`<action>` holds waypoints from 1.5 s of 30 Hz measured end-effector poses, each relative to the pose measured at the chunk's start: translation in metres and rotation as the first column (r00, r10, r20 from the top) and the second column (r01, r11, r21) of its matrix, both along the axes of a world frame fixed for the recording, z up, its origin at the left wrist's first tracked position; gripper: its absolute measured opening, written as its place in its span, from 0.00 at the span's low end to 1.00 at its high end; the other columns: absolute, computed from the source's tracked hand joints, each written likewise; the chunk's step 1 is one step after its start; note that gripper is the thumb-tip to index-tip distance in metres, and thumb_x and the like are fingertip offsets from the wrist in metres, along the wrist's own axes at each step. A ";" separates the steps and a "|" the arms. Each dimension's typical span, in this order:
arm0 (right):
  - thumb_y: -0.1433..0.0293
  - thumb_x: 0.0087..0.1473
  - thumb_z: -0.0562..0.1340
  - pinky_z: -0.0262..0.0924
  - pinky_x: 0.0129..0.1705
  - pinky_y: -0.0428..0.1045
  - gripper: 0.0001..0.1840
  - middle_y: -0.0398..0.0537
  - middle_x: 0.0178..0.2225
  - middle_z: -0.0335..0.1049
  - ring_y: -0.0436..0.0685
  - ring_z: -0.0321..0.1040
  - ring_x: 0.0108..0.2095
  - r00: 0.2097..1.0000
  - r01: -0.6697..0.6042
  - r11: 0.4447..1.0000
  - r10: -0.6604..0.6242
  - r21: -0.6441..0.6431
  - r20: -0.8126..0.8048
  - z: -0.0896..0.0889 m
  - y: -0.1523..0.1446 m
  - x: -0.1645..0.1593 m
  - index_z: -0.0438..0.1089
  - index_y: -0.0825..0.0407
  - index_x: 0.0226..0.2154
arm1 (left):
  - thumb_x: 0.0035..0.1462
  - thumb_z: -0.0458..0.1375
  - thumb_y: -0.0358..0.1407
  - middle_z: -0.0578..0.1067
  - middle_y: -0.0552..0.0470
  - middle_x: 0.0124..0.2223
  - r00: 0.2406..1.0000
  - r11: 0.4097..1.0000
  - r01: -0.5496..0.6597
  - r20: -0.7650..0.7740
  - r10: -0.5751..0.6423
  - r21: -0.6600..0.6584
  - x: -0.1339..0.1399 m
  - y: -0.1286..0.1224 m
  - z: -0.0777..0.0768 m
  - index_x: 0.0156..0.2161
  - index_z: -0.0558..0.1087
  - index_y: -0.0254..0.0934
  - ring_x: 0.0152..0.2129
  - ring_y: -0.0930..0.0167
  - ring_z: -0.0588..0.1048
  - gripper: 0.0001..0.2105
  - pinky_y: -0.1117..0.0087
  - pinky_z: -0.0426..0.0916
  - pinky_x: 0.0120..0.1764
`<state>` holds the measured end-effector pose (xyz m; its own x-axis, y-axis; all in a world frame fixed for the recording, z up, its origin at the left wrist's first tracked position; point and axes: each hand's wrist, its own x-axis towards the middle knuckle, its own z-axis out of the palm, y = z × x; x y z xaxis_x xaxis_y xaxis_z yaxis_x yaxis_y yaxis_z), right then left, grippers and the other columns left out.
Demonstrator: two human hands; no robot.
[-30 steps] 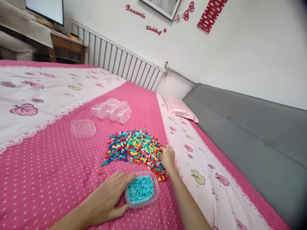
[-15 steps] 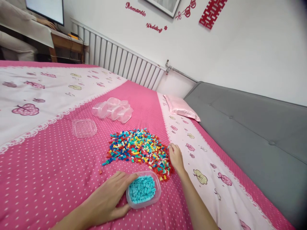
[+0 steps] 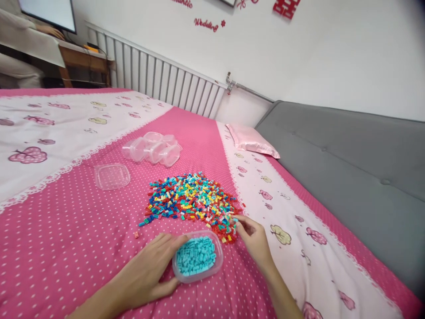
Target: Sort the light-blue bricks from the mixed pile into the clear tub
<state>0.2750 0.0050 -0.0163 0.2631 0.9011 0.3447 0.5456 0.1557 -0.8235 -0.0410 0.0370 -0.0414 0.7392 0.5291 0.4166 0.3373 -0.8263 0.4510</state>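
Observation:
My left hand [image 3: 151, 270] grips the left side of a clear plastic container [image 3: 217, 265], thumb at the near side and fingers at the far rim. Inside lie many light-blue toy bricks [image 3: 195, 256]. My right hand [image 3: 255, 239] is at the right edge of a heap of mixed toy bricks [image 3: 191, 197] in red, yellow, blue, green and white. Its thumb and forefinger are pinched together, with a small light-blue brick [image 3: 235, 220] at their tips. One loose reddish brick [image 3: 136, 235] lies apart, left of the heap.
A clear lid [image 3: 113, 176] lies flat on the pink dotted bedspread [image 3: 76, 226]. Several clear containers [image 3: 154, 149] are grouped behind the heap. Farther off are a pink pillow [image 3: 252, 141], a grey headboard [image 3: 345, 150] and a radiator [image 3: 156, 71]. Another person's hand [image 3: 49, 31] rests at a desk.
My right hand has drawn nearer along the heap's right edge, and a light-blue brick now shows at its fingertips. The left hand stays on the container. The view has tilted slightly down.

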 end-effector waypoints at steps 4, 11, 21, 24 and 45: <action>0.65 0.56 0.63 0.68 0.33 0.49 0.10 0.47 0.30 0.75 0.56 0.72 0.29 0.999 -0.053 0.999 0.053 0.007 -0.007 0.008 -0.009 -0.027 0.76 0.51 0.39 | 0.53 0.56 0.32 0.72 0.43 0.59 1.000 0.999 -0.013 -0.002 0.013 0.048 -0.002 0.003 -0.008 0.67 0.50 0.41 0.53 0.57 0.72 0.37 0.52 0.63 0.60; 0.69 0.62 0.61 0.63 0.35 0.47 0.05 0.45 0.34 0.69 0.54 0.66 0.32 0.970 -0.183 0.982 0.172 0.051 0.170 0.018 -0.028 -0.055 0.70 0.49 0.33 | 0.54 0.56 0.32 0.73 0.44 0.56 1.000 1.000 0.011 -0.029 -0.011 -0.004 0.001 0.003 0.004 0.66 0.51 0.43 0.50 0.58 0.73 0.35 0.59 0.70 0.53; 0.71 0.63 0.61 0.66 0.43 0.50 0.08 0.47 0.39 0.74 0.57 0.72 0.40 0.948 -0.228 0.973 0.217 0.020 0.233 0.012 -0.032 -0.062 0.76 0.47 0.42 | 0.53 0.56 0.31 0.73 0.45 0.53 0.998 1.000 0.017 -0.058 -0.018 -0.005 0.002 0.001 0.006 0.65 0.51 0.41 0.47 0.60 0.73 0.35 0.58 0.68 0.53; 0.73 0.63 0.61 0.67 0.44 0.52 0.10 0.48 0.41 0.76 0.59 0.72 0.42 0.933 -0.200 0.979 0.180 0.034 0.310 0.011 -0.031 -0.064 0.75 0.46 0.45 | 0.53 0.56 0.30 0.72 0.45 0.52 0.998 0.999 0.020 -0.058 -0.021 -0.027 0.002 0.000 0.006 0.65 0.51 0.42 0.47 0.60 0.73 0.35 0.58 0.67 0.53; 0.77 0.49 0.73 0.57 0.40 0.53 0.09 0.44 0.32 0.70 0.58 0.65 0.37 0.777 -0.178 0.984 0.127 0.022 0.617 0.025 -0.012 -0.081 0.73 0.51 0.29 | 0.53 0.57 0.29 0.70 0.45 0.51 0.997 0.996 0.045 -0.057 -0.050 -0.080 0.005 0.000 0.007 0.66 0.48 0.43 0.46 0.60 0.71 0.37 0.56 0.66 0.51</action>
